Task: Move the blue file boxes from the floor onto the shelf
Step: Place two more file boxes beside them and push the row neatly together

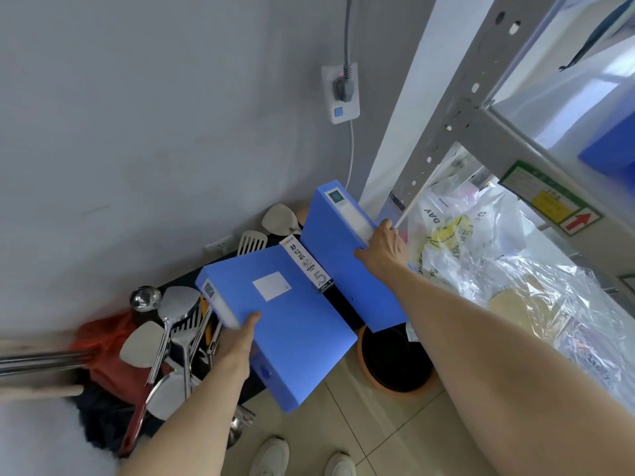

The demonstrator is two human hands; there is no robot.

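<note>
My left hand [240,341] grips one blue file box [292,324] by its spine end; the box is tilted and has a white label on its cover. My right hand [383,247] grips a second blue file box [340,266] at its white spine label, held higher and nearer the grey metal shelf [457,108] on the right. Both boxes hang in the air above the floor. A third blue box [611,146] lies on the shelf board at the far right, partly cut off by the frame edge.
Below the boxes stand several metal ladles and spatulas [171,331], a red bag [103,341] and a round orange-rimmed black tub [395,365]. Clear plastic bags [481,269] fill the lower shelf level. A plugged wall socket [341,92] is on the grey wall. My shoes [302,458] stand on beige tiles.
</note>
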